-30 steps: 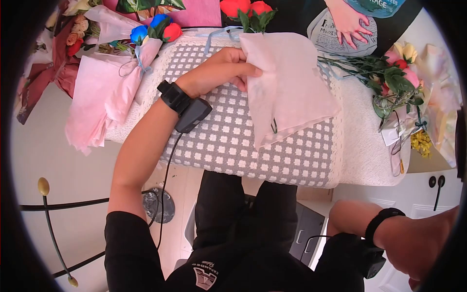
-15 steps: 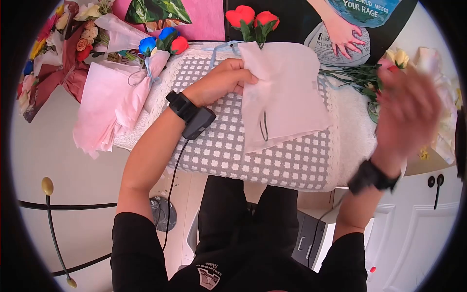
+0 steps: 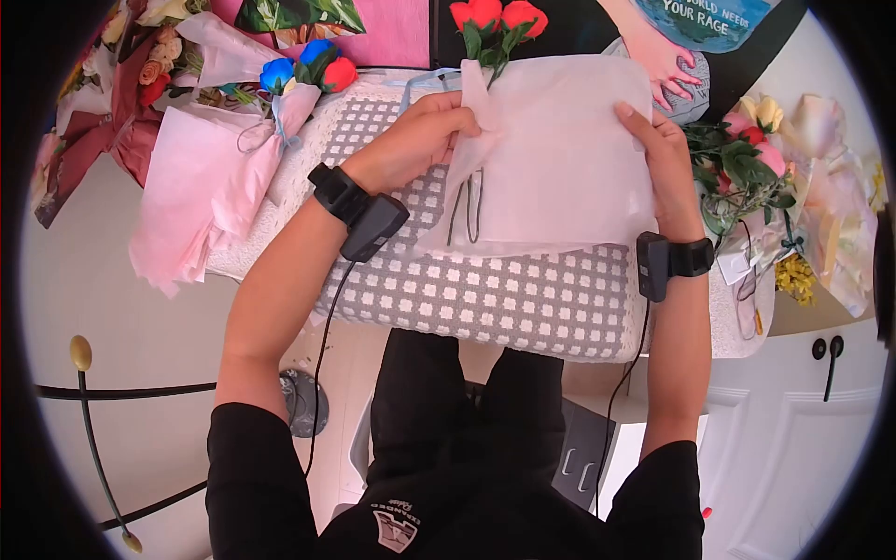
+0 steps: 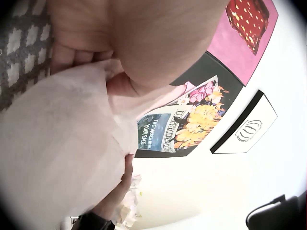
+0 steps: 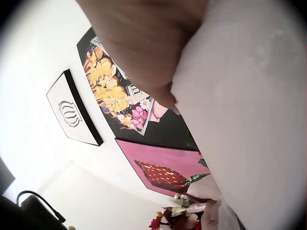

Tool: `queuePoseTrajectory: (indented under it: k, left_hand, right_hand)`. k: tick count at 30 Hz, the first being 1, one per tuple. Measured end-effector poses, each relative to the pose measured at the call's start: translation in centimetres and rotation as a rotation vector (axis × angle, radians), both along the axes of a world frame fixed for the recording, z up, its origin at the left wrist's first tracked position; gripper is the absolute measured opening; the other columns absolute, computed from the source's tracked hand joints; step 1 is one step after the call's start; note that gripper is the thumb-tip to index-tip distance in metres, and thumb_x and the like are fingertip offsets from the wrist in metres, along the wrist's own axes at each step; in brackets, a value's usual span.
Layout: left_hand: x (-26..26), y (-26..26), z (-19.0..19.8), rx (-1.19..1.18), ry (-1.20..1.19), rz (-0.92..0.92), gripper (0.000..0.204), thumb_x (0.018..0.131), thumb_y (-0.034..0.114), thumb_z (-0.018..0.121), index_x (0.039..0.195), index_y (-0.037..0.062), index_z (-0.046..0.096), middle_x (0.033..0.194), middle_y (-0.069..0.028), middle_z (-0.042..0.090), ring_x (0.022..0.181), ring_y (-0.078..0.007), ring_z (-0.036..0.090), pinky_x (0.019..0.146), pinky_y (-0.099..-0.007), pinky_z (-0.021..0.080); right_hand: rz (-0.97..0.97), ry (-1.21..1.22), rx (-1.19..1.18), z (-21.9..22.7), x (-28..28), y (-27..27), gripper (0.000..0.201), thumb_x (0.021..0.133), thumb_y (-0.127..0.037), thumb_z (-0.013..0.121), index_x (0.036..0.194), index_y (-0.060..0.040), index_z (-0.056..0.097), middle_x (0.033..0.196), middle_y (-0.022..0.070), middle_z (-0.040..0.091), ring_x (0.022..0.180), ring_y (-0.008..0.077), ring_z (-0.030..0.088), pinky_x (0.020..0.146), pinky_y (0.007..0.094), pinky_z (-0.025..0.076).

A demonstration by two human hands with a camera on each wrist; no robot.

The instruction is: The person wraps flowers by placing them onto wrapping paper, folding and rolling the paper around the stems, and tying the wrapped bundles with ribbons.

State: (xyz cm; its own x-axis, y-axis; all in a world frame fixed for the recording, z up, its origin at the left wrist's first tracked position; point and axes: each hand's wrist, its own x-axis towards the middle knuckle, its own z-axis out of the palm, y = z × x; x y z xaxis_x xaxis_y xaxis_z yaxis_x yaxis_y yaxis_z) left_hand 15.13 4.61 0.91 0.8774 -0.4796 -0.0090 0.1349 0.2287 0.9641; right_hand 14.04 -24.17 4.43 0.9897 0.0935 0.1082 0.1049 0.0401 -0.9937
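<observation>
A pale pink sheet of wrapping paper (image 3: 569, 159) is spread out between my two hands. My left hand (image 3: 425, 140) pinches its gathered left side, just below two red artificial roses (image 3: 499, 23) whose heads and leaves stick out over the top. Green stem ends (image 3: 464, 215) show near the bottom left of the paper; the rest of the stems is hidden by it. With thumb in front and fingers behind, my right hand (image 3: 667, 163) grips the sheet's right edge, as the right wrist view also shows at close range.
Beneath is a grey-and-white checked cloth (image 3: 495, 299) on the table. At the left lies a pink-wrapped bouquet (image 3: 205, 187) with blue and red roses (image 3: 317, 67). Loose flowers (image 3: 747, 168) and pale wrapping (image 3: 831, 187) are at the right. Painted canvases (image 3: 551, 47) stand behind.
My right hand has come up from the lower right, past the loose flowers, and now holds the paper's right edge. The sheet is spread wider rightward. My left hand keeps its hold.
</observation>
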Motion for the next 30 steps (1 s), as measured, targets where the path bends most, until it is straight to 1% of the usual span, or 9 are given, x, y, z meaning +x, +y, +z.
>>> queuePoseTrajectory:
  k: [4,8,14,16,20,23,27,29,30]
  left_hand:
    - [-1.7,-0.8,1.6,0.246,0.003,0.135,0.029,0.087,0.004,0.048,0.114,0.0005,0.059,0.104,-0.0048,0.065,0.09,-0.0103,0.063,0.079,-0.0242,0.052]
    - [0.0,-1.8,-1.8,0.007,-0.052,0.186,0.03,0.088,0.007,0.046,0.114,0.0017,0.06,0.098,-0.0032,0.064,0.085,-0.0096,0.061,0.075,-0.0236,0.05]
    - [-0.8,-1.2,-0.7,-0.095,0.087,0.133,0.025,0.092,0.014,0.05,0.109,0.0002,0.063,0.091,-0.0032,0.063,0.076,-0.0108,0.06,0.069,-0.025,0.05]
    - [0.6,0.4,-0.9,-0.626,0.202,-0.506,0.027,0.097,0.016,0.05,0.111,-0.0034,0.062,0.096,-0.0064,0.066,0.077,-0.0123,0.064,0.068,-0.0255,0.053]
    - [0.5,0.4,-1.1,-0.456,0.184,-0.407,0.028,0.098,0.016,0.05,0.113,-0.0047,0.061,0.099,-0.0078,0.067,0.079,-0.0127,0.066,0.069,-0.0256,0.055]
    - [0.1,-0.6,-1.6,-0.285,0.186,-0.325,0.029,0.099,0.016,0.05,0.115,-0.0061,0.06,0.101,-0.0093,0.068,0.08,-0.0131,0.067,0.07,-0.0257,0.056]
    - [-2.1,-1.2,0.3,-0.087,0.24,-0.17,0.031,0.1,0.014,0.051,0.123,-0.0072,0.055,0.11,-0.013,0.068,0.093,-0.0165,0.07,0.079,-0.0273,0.058]
    - [-2.4,-1.5,-0.4,0.055,0.133,0.004,0.031,0.1,0.015,0.052,0.124,-0.0047,0.056,0.107,-0.0138,0.067,0.081,-0.0137,0.067,0.067,-0.0261,0.056]
    - [-2.0,-0.7,0.1,-0.104,0.24,-0.262,0.036,0.1,0.022,0.051,0.125,-0.0035,0.056,0.101,-0.0127,0.066,0.074,-0.0124,0.061,0.06,-0.025,0.051]
  right_hand:
    - [0.002,-0.041,0.11,1.7,-1.7,1.5,0.026,0.092,-0.021,0.066,0.108,-0.0007,0.067,0.095,0.0047,0.071,0.078,0.0081,0.066,0.069,0.0216,0.052]
    - [0.107,-0.104,0.202,2.9,-3.4,3.6,0.032,0.097,-0.026,0.06,0.112,0.0019,0.064,0.097,0.0061,0.071,0.078,0.0095,0.067,0.071,0.0227,0.053]
    - [0.398,-0.122,0.431,2.8,-2.5,6.1,0.038,0.1,-0.033,0.054,0.107,0.0031,0.065,0.096,0.0098,0.071,0.068,0.0119,0.064,0.063,0.0241,0.052]
    - [0.23,-0.051,0.338,1.5,-0.8,6.2,0.037,0.098,-0.034,0.059,0.101,0.0011,0.068,0.082,0.0049,0.067,0.056,0.0099,0.056,0.053,0.0228,0.046]
    - [0.094,0.253,0.148,-1.5,-0.4,6.8,0.036,0.095,-0.039,0.063,0.095,-0.003,0.067,0.066,-0.0021,0.054,0.049,0.0061,0.046,0.047,0.0216,0.039]
    - [0.317,0.309,0.2,-2.9,-0.3,6.5,0.034,0.096,-0.038,0.063,0.09,-0.0044,0.065,0.063,-0.0029,0.051,0.047,0.0049,0.042,0.045,0.0211,0.035]
    - [0.154,0.161,0.129,-2.4,-2.1,7.6,0.035,0.096,-0.038,0.062,0.079,-0.0071,0.059,0.06,-0.004,0.046,0.044,0.0053,0.036,0.046,0.0213,0.032]
    - [0.237,0.251,0.178,-3.4,-0.2,6.5,0.036,0.097,-0.036,0.061,0.073,-0.0096,0.054,0.06,-0.0041,0.046,0.045,0.0056,0.036,0.048,0.0221,0.033]
    - [0.242,0.246,0.198,-3.2,-0.1,6.3,0.037,0.097,-0.034,0.06,0.071,-0.0106,0.051,0.06,-0.0042,0.046,0.046,0.0058,0.037,0.049,0.0224,0.034]
